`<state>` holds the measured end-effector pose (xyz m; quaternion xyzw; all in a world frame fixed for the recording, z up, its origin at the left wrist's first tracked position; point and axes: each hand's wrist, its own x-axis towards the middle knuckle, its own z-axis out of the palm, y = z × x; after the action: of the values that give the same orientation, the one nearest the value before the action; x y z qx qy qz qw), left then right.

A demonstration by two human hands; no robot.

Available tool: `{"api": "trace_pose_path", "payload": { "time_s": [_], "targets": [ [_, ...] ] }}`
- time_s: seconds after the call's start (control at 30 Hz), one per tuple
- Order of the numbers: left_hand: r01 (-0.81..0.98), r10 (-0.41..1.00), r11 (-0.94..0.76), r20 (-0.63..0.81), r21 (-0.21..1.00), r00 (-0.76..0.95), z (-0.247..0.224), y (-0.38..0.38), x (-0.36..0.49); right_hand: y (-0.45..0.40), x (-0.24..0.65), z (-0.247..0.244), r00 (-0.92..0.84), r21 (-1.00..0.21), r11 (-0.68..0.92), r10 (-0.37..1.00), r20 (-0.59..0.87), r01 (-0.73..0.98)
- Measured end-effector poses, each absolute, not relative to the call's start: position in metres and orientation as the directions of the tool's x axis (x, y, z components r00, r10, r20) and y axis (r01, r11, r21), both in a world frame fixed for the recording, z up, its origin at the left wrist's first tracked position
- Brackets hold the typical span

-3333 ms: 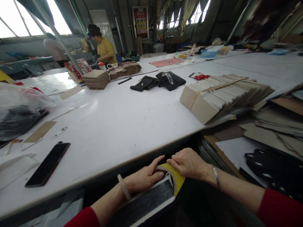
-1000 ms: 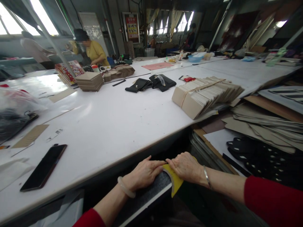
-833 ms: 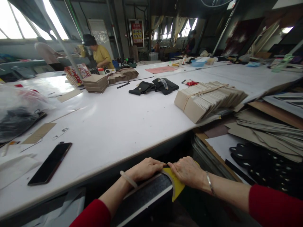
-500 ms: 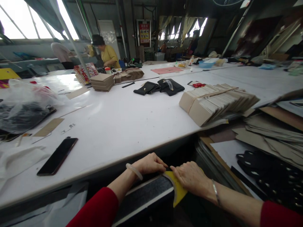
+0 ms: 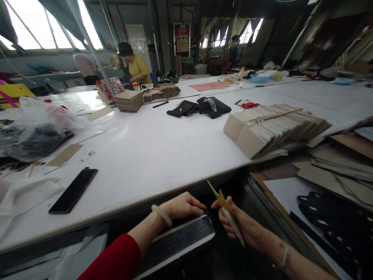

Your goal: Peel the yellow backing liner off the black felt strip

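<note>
Over the far end of a long black block with a pale edge (image 5: pixel 186 237), my left hand (image 5: pixel 182 205) is closed, its fingers curled down together by the block's end. Whatever is under those fingertips is hidden. My right hand (image 5: pixel 247 227) is just to the right of the block and grips a thin yellow piece (image 5: pixel 223 202) between thumb and fingers. The piece is tilted, seen nearly edge-on, with a pale side and pointed ends. It is apart from the block.
On the white table (image 5: pixel 140 155) lie a phone (image 5: pixel 73 190), black pouches (image 5: pixel 214 107) and a banded stack of card pieces (image 5: pixel 250 136). A plastic bag (image 5: pixel 40 124) is at left. Black pieces (image 5: pixel 329 221) and cardboard sheets lie at right. A person in yellow (image 5: pixel 138 70) stands beyond.
My right hand has lifted the yellow piece off the block's end and turned it edge-on, moving slightly right. My left hand has stayed near the block's end.
</note>
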<state>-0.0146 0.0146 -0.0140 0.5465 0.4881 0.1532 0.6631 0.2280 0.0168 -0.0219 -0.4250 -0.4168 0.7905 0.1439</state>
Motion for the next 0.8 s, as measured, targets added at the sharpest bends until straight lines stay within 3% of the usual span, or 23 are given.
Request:
{"api": "trace_pose_path", "payload": {
  "time_s": [0.07, 0.37, 0.6, 0.8],
  "targets": [
    [0.323, 0.730, 0.357, -0.478, 0.876, 0.489, -0.011, 0.015, -0.015, 0.017, 0.218, -0.025, -0.655, -0.733, -0.680, 0.549, -0.519, 0.010],
    [0.303, 0.726, 0.386, -0.490, 0.871, 0.483, -0.005, 0.016, -0.010, 0.021, 0.192, -0.029, -0.544, -0.827, -0.517, 0.638, -0.544, 0.221],
    [0.324, 0.782, 0.393, -0.498, 0.861, 0.374, -0.004, 0.010, 0.002, 0.030, 0.191, -0.028, -0.610, -0.866, -0.441, 0.627, -0.485, 0.235],
    [0.282, 0.791, 0.398, -0.482, 0.873, 0.377, -0.013, 0.007, 0.000, 0.033, 0.188, -0.027, -0.622, -0.877, -0.413, 0.626, -0.470, 0.247]
  ]
}}
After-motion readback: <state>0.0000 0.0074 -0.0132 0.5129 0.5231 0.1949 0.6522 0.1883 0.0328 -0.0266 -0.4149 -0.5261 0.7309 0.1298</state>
